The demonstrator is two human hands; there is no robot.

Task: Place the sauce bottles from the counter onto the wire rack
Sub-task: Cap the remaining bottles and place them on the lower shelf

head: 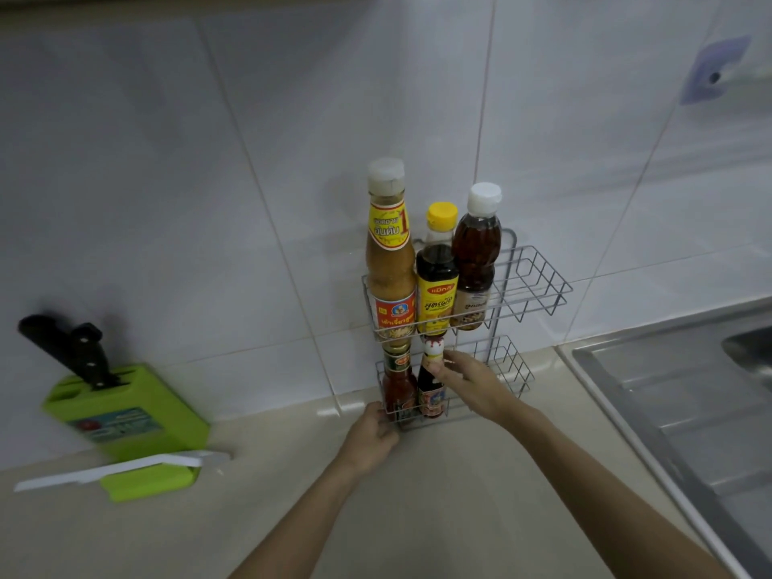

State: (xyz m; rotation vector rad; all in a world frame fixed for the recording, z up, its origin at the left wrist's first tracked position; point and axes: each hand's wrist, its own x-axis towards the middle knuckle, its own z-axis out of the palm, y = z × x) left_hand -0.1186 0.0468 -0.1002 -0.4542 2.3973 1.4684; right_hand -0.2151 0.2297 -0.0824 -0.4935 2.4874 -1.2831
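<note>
A two-tier grey wire rack (539,282) stands on the beige stone table (438,495) against the white tiled wall (209,160). Its upper basket holds three upright bottles side by side: a tall bottle of tan sauce with a white cap and yellow-and-red label (389,252) at the left, a dark bottle with a yellow cap and yellow label (437,282) in the middle, and a bottle of amber-brown liquid with a white cap (476,257) just to its right; the right part of this basket has no bottle in it. In the lower basket a red sauce bottle with a dark lid (399,384) stands at the left, and a dark bottle with a white neck (430,378) stands touching it on the right. The right hand (470,380) wraps its fingers and thumb around the neck of that dark bottle, inside the lower basket. The left hand (374,432) is curled against the bottom left front corner of the rack, its fingers touching the wire; whether it truly grips the wire cannot be told. Well apart to the left, a bright green plastic knife block (125,415) with two black-handled knives (71,348) rests on the table, and a white knife (117,470) lies across its front. At the right edge is a stainless steel sink (668,394).
</note>
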